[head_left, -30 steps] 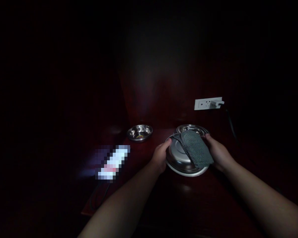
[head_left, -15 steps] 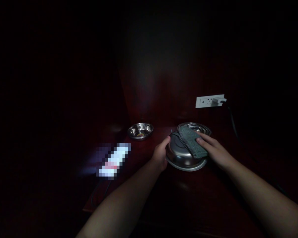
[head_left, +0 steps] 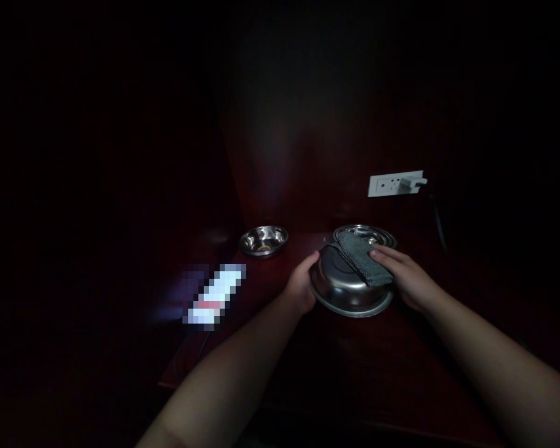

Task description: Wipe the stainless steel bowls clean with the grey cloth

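Over on the left, a glowing, blurred-out rectangle (head_left: pixel 217 292) lies on the dark red table (head_left: pixel 354 361), then a small steel bowl (head_left: pixel 264 241). Next, the left hand (head_left: pixel 303 283) grips the side of an upturned steel basin (head_left: pixel 336 280); across its base lies a grey-green cloth (head_left: pixel 361 258), stacked dishes (head_left: pixel 383 239) just behind. The right hand (head_left: pixel 408 277) clasps the cloth's near end, below a wall socket (head_left: pixel 383 185).

Dim room, home-like, exact type unclear: reddish tabletop (head_left: pixel 354 361), steel bowl (head_left: pixel 264 242) far left, wall socket (head_left: pixel 383 185) far right.
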`<action>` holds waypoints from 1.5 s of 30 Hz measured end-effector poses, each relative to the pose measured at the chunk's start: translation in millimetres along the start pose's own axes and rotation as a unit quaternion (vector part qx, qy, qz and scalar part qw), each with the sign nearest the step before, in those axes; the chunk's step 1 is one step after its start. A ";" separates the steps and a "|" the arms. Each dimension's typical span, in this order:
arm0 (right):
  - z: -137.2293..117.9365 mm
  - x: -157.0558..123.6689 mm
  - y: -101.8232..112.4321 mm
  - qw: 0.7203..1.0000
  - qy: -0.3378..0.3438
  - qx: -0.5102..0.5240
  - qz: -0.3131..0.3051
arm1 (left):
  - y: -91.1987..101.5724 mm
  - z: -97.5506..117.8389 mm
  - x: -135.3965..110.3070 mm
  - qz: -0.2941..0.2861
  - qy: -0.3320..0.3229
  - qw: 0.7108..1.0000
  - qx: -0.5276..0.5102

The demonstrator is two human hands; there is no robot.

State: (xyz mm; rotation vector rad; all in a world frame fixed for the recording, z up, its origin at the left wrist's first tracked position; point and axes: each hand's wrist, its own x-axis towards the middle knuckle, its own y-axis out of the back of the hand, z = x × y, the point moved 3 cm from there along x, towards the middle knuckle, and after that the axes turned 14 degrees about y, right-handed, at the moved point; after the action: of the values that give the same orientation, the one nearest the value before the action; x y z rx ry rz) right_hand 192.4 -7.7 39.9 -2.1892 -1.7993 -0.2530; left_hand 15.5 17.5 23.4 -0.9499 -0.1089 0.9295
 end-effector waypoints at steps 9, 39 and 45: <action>-5.6 2.0 5.0 0.986 0.013 0.064 0.153 | -2.5 -9.0 -3.3 -0.044 -0.022 0.997 0.063; 3.9 -2.8 3.0 0.995 -0.089 -0.037 -0.014 | -13.1 -5.1 -11.7 0.016 -0.120 0.953 0.279; 5.7 -3.2 4.5 0.991 -0.128 -0.032 -0.015 | -9.0 -1.6 -8.2 0.014 -0.075 0.953 0.294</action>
State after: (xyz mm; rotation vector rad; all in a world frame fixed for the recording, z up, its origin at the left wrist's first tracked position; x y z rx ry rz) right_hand 195.9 -9.6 33.0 -2.3291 -1.9828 -0.0372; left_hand 16.8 8.4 31.5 -0.3283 0.0546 0.9825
